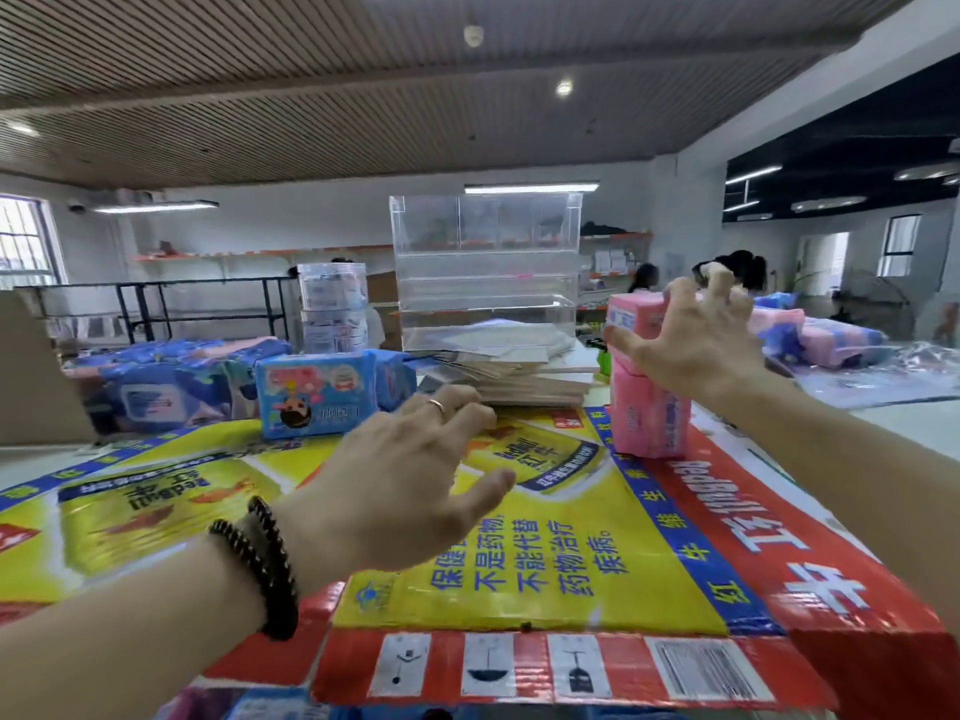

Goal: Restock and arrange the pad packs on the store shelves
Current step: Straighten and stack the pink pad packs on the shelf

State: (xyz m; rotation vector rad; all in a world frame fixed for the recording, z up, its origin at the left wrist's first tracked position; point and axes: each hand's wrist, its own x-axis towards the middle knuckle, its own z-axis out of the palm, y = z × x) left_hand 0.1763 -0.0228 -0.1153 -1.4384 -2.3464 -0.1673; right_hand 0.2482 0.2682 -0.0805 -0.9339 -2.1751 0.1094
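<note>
**A:** Where did the person's hands sit, and what did they hold?

**B:** The right hand [693,337] reached forward with its fingers spread and curled over the top of the upper pink pad pack [635,317]. The thumb lay against the near face. It looked like a grasp from above, though I could not tell how firmly it gripped. The left hand [410,480] hovered over the printed cardboard sheet [545,553], fingers loose and slightly bent, holding nothing.

**B:** A ring showed on one left finger, and a dark beaded bracelet [265,563] circled that wrist.

**A:** Where were the pad packs?

**B:** Two pink packs stood stacked; the lower pink pad pack [649,423] rested on the cardboard's far right part. A blue pad pack [314,400] stood upright at the cardboard's far edge, left of centre. More blue bundles [171,387] lay behind it to the left.

**A:** Why stacked that way?

**B:** Probably to keep them together near the clear acrylic display case [485,267] just behind, whose tiers appeared empty. That case seemed the likely shelf to fill. A pile of flat boards [514,376] lay at its foot.

**A:** And the free hand?

**B:** It seemed ready to steady the stack or reach toward the blue pack.
</note>
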